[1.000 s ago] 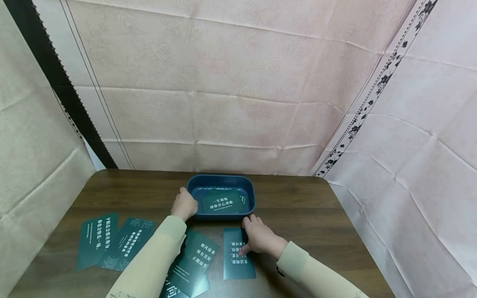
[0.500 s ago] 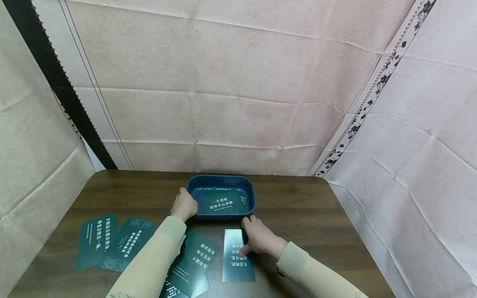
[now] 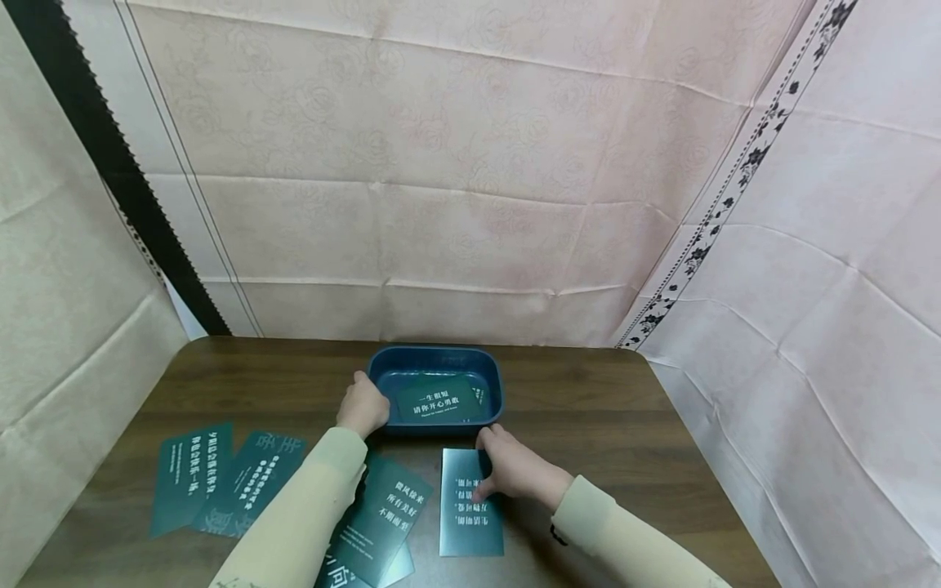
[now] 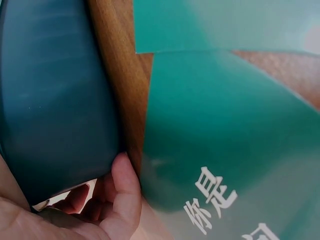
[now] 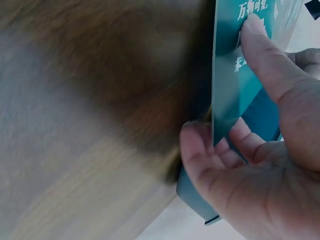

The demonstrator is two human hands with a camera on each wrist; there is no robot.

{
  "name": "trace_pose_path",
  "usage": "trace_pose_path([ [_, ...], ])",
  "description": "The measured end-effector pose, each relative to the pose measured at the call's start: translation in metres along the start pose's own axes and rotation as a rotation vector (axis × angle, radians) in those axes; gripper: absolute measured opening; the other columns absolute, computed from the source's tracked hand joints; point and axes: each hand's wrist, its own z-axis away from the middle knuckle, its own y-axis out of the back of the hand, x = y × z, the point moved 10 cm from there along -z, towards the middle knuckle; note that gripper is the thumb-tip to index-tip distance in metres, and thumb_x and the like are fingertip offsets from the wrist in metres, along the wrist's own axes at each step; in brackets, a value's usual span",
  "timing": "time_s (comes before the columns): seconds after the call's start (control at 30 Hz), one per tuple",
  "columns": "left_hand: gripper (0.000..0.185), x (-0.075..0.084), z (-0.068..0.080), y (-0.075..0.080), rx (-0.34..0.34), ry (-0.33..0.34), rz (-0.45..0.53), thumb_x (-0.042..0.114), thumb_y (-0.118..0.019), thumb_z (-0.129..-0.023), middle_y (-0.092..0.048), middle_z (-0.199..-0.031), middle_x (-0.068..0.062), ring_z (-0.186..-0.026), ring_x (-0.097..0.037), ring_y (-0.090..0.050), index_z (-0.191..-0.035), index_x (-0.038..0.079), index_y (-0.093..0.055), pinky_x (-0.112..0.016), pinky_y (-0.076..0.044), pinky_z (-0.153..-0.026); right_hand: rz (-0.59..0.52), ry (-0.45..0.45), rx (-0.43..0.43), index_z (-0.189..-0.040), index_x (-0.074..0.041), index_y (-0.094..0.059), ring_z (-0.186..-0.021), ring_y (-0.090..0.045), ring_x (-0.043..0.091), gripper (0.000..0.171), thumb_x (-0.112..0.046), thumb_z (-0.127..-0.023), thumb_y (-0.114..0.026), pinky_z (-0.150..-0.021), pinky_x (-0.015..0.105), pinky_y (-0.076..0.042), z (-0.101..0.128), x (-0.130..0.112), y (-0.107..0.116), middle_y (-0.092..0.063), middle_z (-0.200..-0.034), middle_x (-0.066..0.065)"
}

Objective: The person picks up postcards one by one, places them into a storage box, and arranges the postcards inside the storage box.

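A dark blue plastic tray (image 3: 435,429) stands near the far edge of the table, with several green printed cards (image 3: 437,399) inside. My left hand (image 3: 363,406) grips its left end; in the left wrist view the fingers (image 4: 126,182) curl round the tray's corner. Just in front of the tray, my right hand (image 3: 517,467) pinches a teal card (image 3: 465,543) with white lettering. The thumb (image 5: 265,52) lies across the printed face, the other fingers are behind the card, and its lower part tilts toward me.
Two overlapping green cards (image 3: 193,465) lie at the left of the wooden table (image 3: 625,408). More green cards (image 3: 388,510) overlap near my left forearm. Pale cloth (image 3: 441,163) hangs behind the table and on both sides.
The card in my right hand has tilted slightly, its bottom edge coming a little nearer, and the shine on it has shifted. My left hand and the tray hold still.
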Motion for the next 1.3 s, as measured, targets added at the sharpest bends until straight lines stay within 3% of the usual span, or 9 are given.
trace_pose_path([
  [0.4, 0.062, -0.001, -0.001, -0.002, 0.003, -0.006, -0.01, 0.012, -0.045, -0.098, -0.044, -0.131, -0.034, -0.106, -0.041, -0.053, -0.145, -0.009, -0.011, -0.058, -0.044, -0.09, -0.113, 0.035, 0.027, -0.1, -0.021, -0.058, -0.083, -0.057, 0.014, 0.036, -0.03, -0.076, -0.083, -0.074, 0.029, -0.051, 0.003, 0.006, 0.015, -0.059, -0.092, -0.004],
  [0.77, 0.063, -0.001, 0.0, -0.001, -0.003, -0.008, 0.008, 0.012, -0.046, -0.097, -0.043, -0.132, -0.033, -0.105, -0.04, -0.052, -0.145, -0.009, -0.011, -0.058, -0.043, -0.091, -0.33, 0.086, -0.004, -0.096, -0.02, -0.063, -0.081, -0.061, 0.019, 0.015, -0.025, -0.087, -0.074, -0.072, 0.036, -0.052, 0.01, 0.018, 0.031, -0.065, -0.087, -0.002],
  [0.97, 0.063, 0.001, 0.002, 0.001, -0.004, -0.011, 0.007, 0.011, -0.046, -0.097, -0.042, -0.133, -0.034, -0.106, -0.041, -0.051, -0.145, -0.01, -0.011, -0.058, -0.043, -0.091, -0.419, 0.117, -0.014, -0.098, -0.017, -0.063, -0.078, -0.064, 0.021, 0.008, -0.02, -0.092, -0.068, -0.072, 0.044, -0.055, 0.013, 0.016, 0.038, -0.068, -0.086, 0.001],
  [1.3, 0.063, 0.001, 0.002, 0.0, -0.007, 0.0, 0.007, 0.011, -0.046, -0.097, -0.04, -0.135, -0.034, -0.109, -0.042, -0.05, -0.146, -0.009, -0.01, -0.058, -0.042, -0.093, -0.445, 0.167, 0.014, -0.1, -0.014, -0.062, -0.077, -0.062, 0.022, 0.011, -0.021, -0.093, -0.066, -0.072, 0.051, -0.054, 0.015, 0.008, 0.061, -0.065, -0.086, 0.005],
])
